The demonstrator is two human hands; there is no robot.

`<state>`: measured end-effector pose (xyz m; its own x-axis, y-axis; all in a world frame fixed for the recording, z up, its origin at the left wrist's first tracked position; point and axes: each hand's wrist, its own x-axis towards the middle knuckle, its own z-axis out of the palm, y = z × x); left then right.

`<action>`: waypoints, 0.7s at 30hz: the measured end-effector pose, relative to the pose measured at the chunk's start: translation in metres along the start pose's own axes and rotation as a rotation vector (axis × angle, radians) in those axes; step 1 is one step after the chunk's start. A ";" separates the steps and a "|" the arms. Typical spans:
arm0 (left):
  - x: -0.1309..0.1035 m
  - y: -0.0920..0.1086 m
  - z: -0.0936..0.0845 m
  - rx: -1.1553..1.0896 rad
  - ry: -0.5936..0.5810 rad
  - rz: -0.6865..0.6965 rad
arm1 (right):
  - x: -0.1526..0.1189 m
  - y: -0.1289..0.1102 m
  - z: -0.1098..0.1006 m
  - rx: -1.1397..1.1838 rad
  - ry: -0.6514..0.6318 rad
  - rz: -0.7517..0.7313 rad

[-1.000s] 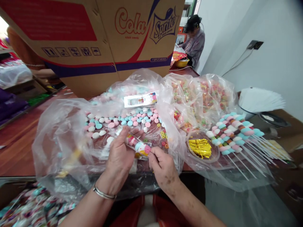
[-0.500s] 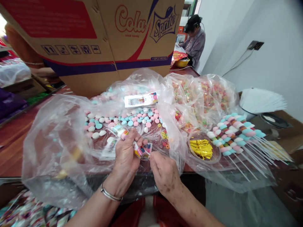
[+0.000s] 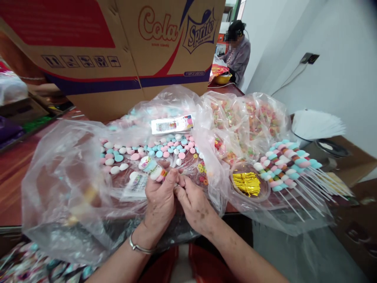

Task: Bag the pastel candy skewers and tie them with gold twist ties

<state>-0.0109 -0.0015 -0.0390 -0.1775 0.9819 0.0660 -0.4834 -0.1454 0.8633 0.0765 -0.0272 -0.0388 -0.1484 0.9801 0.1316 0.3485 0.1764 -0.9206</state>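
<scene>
One candy (image 3: 151, 167) slanted forward-left from the left hand (image 3: 160, 199) gripping it; the right hand (image 3: 194, 203) pinched just beside, contents hidden.

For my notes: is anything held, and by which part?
The left hand holds wrapped candies by their near end; what the right hand holds is hidden.
</scene>
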 end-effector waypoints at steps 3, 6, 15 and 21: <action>0.006 0.013 -0.004 0.023 -0.007 0.049 | 0.000 0.008 -0.002 -0.139 0.001 -0.088; 0.028 0.050 -0.018 0.036 -0.047 0.026 | -0.002 0.014 -0.016 -0.412 0.008 -0.241; 0.062 0.112 -0.050 0.904 -0.745 -0.588 | 0.003 -0.007 -0.039 -0.848 -0.115 -0.782; 0.044 0.079 -0.044 0.560 -1.083 -0.910 | 0.005 -0.022 -0.046 -0.877 -0.190 -0.854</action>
<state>-0.0946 0.0247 0.0095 0.8077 0.3588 -0.4679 0.3435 0.3587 0.8680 0.1111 -0.0219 -0.0007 -0.7391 0.5052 0.4456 0.5646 0.8254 0.0007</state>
